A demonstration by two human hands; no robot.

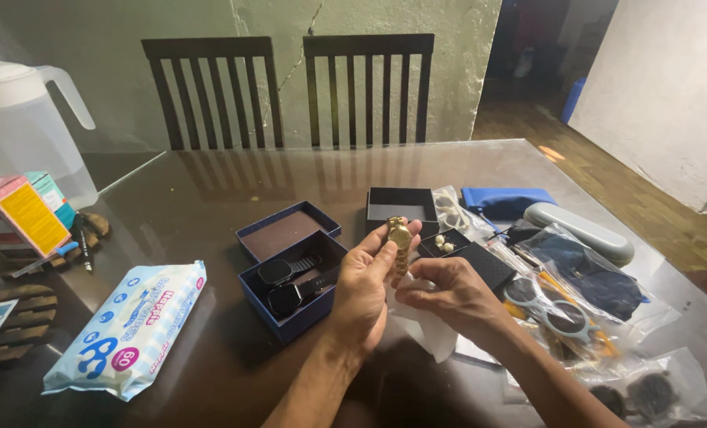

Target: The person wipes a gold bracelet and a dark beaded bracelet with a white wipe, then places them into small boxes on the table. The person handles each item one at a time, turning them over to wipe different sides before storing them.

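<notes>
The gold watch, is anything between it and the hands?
Nothing is. The left hand holds the gold watch directly. The right hand is beside it on a white cloth, which hangs below the watch, not between it and the fingers.

Gold watch [399,238], white cloth [424,329], navy box [290,305] w/ black watches [286,287].

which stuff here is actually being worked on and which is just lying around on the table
In hand:
- gold watch, held up by the left hand
- white cloth, under the right hand

Lying about:
- blue box with two dark watches
- wet wipes pack
- white jug
- grey glasses case
- bagged sunglasses
</notes>
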